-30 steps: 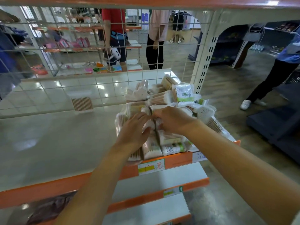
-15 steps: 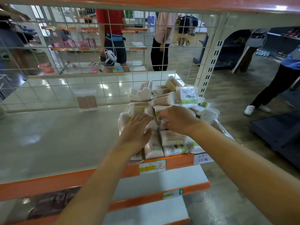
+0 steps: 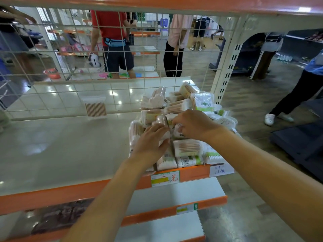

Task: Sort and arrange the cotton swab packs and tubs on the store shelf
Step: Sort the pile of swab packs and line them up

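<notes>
- The cotton swab packs (image 3: 187,148) lie heaped at the right end of the store shelf (image 3: 70,151), near its orange front lip; one lone pack (image 3: 95,109) stands apart against the wire grid.
- The left hand (image 3: 150,143) rests flat on the heap; the right hand (image 3: 192,124) pinches a small pack (image 3: 178,131).
- The packs look light, with slick, crinkly film wrap that probably slides easily.
- Gripping across the short sides seems safest; the heap could spill off the edge.
</notes>
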Demonstrator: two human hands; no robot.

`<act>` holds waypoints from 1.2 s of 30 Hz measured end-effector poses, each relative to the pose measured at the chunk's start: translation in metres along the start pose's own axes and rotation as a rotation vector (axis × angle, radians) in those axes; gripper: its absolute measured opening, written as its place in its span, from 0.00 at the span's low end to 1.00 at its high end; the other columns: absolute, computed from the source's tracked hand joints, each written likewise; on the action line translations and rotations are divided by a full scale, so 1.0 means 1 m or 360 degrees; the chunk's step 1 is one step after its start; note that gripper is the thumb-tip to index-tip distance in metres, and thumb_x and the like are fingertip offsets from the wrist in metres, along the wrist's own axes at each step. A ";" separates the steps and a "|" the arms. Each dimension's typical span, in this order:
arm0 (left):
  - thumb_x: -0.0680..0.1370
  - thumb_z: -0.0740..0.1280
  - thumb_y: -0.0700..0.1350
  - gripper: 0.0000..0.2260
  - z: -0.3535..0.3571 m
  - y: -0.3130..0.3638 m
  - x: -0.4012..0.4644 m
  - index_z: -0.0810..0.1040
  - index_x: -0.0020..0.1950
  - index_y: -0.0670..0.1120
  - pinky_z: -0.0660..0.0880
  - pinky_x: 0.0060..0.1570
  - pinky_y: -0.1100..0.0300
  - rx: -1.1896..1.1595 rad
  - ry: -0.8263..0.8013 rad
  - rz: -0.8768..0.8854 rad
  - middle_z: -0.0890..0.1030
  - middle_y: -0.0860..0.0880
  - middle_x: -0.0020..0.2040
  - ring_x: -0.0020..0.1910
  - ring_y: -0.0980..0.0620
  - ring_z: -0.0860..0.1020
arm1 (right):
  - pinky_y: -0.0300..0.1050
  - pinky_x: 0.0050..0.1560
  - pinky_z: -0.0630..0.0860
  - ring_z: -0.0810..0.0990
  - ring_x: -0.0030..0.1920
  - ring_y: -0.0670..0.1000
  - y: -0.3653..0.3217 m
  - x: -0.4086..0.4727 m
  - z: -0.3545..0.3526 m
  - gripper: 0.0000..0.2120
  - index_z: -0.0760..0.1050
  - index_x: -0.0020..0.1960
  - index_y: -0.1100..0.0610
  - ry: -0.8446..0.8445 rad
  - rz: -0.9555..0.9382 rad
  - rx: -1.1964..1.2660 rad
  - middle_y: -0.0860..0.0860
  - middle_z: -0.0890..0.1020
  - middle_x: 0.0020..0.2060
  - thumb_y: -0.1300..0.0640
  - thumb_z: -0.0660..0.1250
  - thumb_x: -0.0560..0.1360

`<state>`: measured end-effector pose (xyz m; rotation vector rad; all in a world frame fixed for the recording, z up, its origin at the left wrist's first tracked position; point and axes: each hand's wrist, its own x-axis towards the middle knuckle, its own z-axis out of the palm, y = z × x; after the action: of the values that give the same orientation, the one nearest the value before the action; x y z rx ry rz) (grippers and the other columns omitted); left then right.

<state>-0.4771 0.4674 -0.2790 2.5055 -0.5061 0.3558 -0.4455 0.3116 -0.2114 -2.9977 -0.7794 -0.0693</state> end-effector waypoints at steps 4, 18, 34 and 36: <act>0.78 0.63 0.44 0.17 -0.002 -0.003 0.002 0.72 0.67 0.45 0.64 0.58 0.62 0.0070 -0.0037 0.0022 0.71 0.49 0.66 0.66 0.50 0.68 | 0.48 0.49 0.75 0.78 0.50 0.57 0.003 0.000 -0.008 0.13 0.78 0.56 0.57 0.0079 0.0021 -0.0005 0.55 0.81 0.50 0.62 0.60 0.75; 0.77 0.66 0.49 0.16 -0.013 0.007 0.007 0.76 0.62 0.46 0.64 0.56 0.65 -0.0301 0.0231 -0.0330 0.76 0.50 0.61 0.61 0.52 0.72 | 0.35 0.46 0.66 0.74 0.48 0.47 0.005 -0.016 -0.028 0.11 0.78 0.56 0.56 0.0798 0.0327 0.0742 0.48 0.79 0.50 0.60 0.66 0.75; 0.75 0.69 0.44 0.04 -0.030 0.041 -0.004 0.79 0.43 0.54 0.71 0.36 0.76 -0.1406 0.0331 -0.0512 0.82 0.63 0.35 0.37 0.67 0.79 | 0.42 0.39 0.79 0.80 0.43 0.54 -0.035 -0.046 0.032 0.11 0.66 0.40 0.60 0.1245 0.0656 0.2966 0.56 0.74 0.38 0.67 0.69 0.71; 0.74 0.69 0.40 0.04 -0.029 0.041 -0.007 0.80 0.45 0.49 0.72 0.35 0.74 -0.1598 0.0357 -0.0527 0.83 0.60 0.35 0.35 0.65 0.79 | 0.42 0.39 0.80 0.81 0.42 0.53 -0.039 -0.051 0.034 0.11 0.66 0.39 0.60 0.1230 0.0635 0.3098 0.54 0.76 0.35 0.66 0.70 0.68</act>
<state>-0.5049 0.4539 -0.2393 1.5080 -0.1068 0.1759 -0.5080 0.3227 -0.2474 -1.0147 0.0543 -0.2367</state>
